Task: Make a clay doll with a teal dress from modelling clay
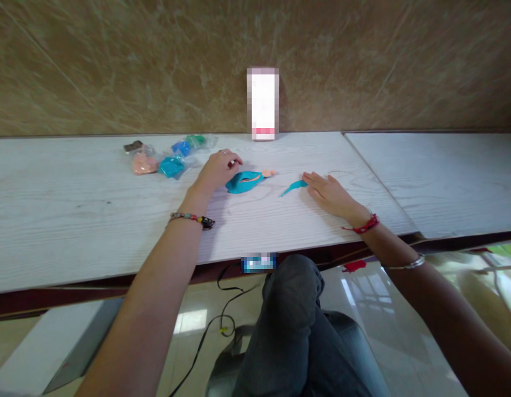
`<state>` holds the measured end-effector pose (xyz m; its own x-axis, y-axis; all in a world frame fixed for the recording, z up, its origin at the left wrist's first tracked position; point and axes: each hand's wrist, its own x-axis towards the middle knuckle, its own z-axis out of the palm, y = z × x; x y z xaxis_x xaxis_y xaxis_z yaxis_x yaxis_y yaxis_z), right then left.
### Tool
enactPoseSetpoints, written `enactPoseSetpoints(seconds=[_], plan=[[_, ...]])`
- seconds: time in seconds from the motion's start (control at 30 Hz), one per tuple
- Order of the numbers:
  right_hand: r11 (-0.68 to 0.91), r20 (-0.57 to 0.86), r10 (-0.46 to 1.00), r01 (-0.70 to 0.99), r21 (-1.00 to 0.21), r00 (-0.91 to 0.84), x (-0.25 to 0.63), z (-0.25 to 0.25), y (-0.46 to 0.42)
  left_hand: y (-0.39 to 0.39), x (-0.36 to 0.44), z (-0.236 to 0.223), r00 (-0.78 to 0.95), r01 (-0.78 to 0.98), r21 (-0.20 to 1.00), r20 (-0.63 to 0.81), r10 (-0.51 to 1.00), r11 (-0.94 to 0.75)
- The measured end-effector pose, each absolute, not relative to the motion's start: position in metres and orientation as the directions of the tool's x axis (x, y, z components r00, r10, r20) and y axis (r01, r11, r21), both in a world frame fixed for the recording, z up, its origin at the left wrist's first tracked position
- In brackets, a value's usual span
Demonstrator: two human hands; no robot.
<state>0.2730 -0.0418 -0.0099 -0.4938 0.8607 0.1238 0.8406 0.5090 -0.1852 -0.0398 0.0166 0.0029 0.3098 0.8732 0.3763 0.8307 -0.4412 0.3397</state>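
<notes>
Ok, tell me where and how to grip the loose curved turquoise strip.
Probably best to pinch the turquoise strip across its broader part, coming from the right, where the right hand lies against it; the opposite end tapers to a thin point that looks likelier to bend or tear.

Bags (171,166) left of clay figure (238,186), strip (296,186) right, on table (255,223)

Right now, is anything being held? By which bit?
The right hand lies flat over the right end of the blue strip, not gripping; for the left hand, I can't tell.
</notes>
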Motion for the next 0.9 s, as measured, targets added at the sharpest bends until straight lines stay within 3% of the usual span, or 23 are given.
enactPoseSetpoints(seconds=[0.4,0.6,0.77,0.9], plan=[[0.552,0.187,0.833,0.809,-0.201,-0.521,0.2736,-0.0111,-0.0426,0.0166,-0.0404,0.0035,0.304,0.833,0.344,0.371,0.877,-0.434],[0.569,0.116,0.822,0.796,-0.209,-0.557,0.2696,-0.0097,-0.0418,0.0166,-0.0406,0.0039,0.311,0.827,0.340,0.386,0.868,-0.447],[0.571,0.206,0.821,0.773,-0.275,-0.533,0.2684,-0.0090,-0.0401,0.0171,-0.0410,0.0032,0.311,0.835,0.329,0.381,0.871,-0.442],[0.619,0.115,0.784,0.752,-0.227,-0.610,0.2663,-0.0093,-0.0407,0.0169,-0.0415,0.0026,0.309,0.835,0.328,0.386,0.869,-0.442]])
